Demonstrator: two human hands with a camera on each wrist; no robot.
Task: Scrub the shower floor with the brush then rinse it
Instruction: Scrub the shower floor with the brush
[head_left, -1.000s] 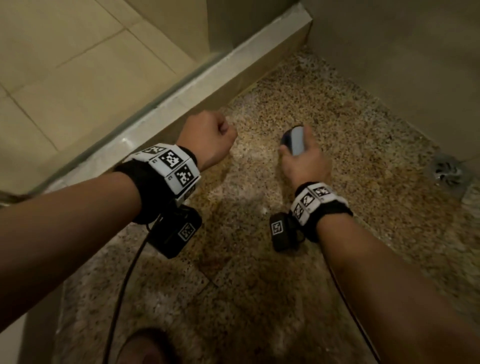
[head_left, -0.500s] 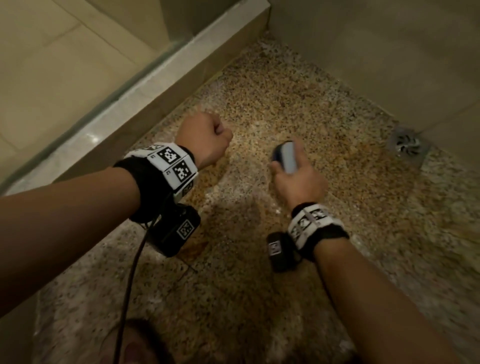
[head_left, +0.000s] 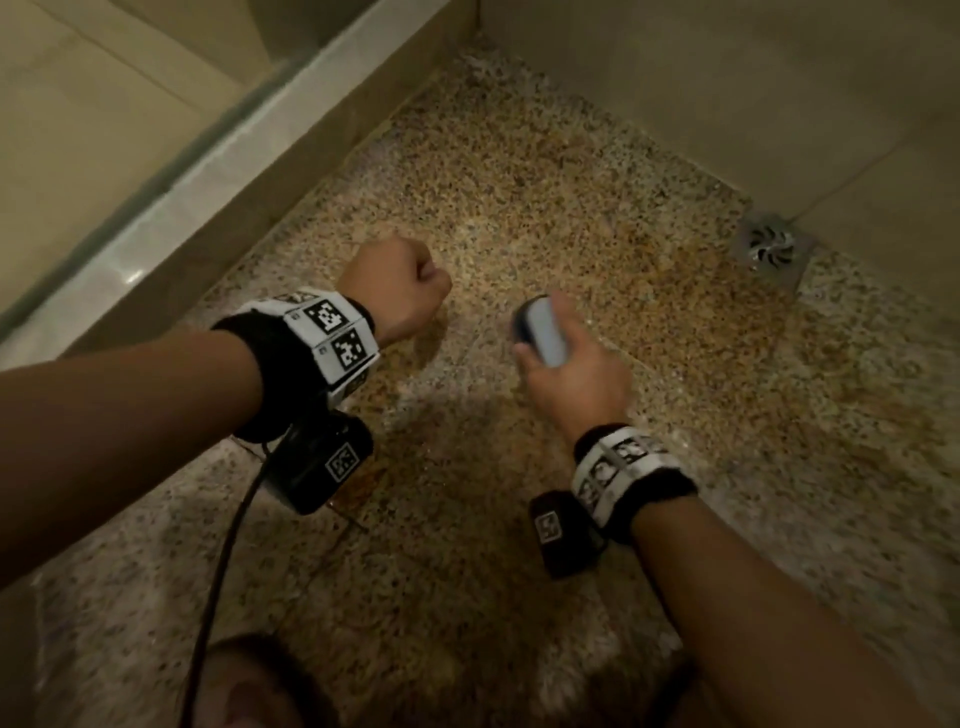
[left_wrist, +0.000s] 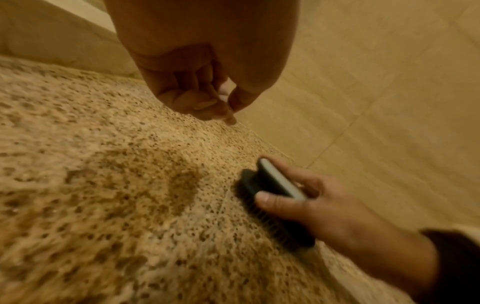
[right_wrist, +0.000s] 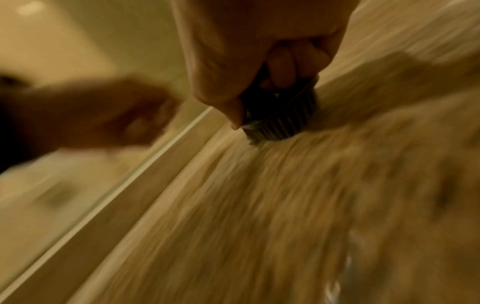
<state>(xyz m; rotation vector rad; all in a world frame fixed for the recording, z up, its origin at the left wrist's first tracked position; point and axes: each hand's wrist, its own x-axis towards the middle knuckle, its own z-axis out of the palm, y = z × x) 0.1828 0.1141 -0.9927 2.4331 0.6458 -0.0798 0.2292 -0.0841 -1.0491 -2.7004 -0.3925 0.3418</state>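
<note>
My right hand (head_left: 563, 358) grips a dark scrub brush (head_left: 540, 327) with a pale grey top, its bristles pressed on the speckled stone shower floor (head_left: 597, 218). In the left wrist view the brush (left_wrist: 272, 197) sits on the floor with my right thumb and fingers (left_wrist: 275, 205) curled round its handle. The right wrist view is blurred; the brush bristles (right_wrist: 280, 121) show under my curled right hand (right_wrist: 259, 78). My left hand (head_left: 400, 286) hovers above the floor to the brush's left, curled in a loose fist (left_wrist: 197, 92) and holding nothing.
A pale raised curb (head_left: 218, 171) with a glass panel borders the floor on the left. Beige tiled walls (head_left: 727, 88) close the back and right. A square metal drain (head_left: 771, 247) sits at the right wall. My foot (head_left: 249, 680) is at the bottom edge.
My right hand has drawn the brush back toward me across the floor. The head view has shifted, so the drain now sits further left and lower. The left fist has kept its pose.
</note>
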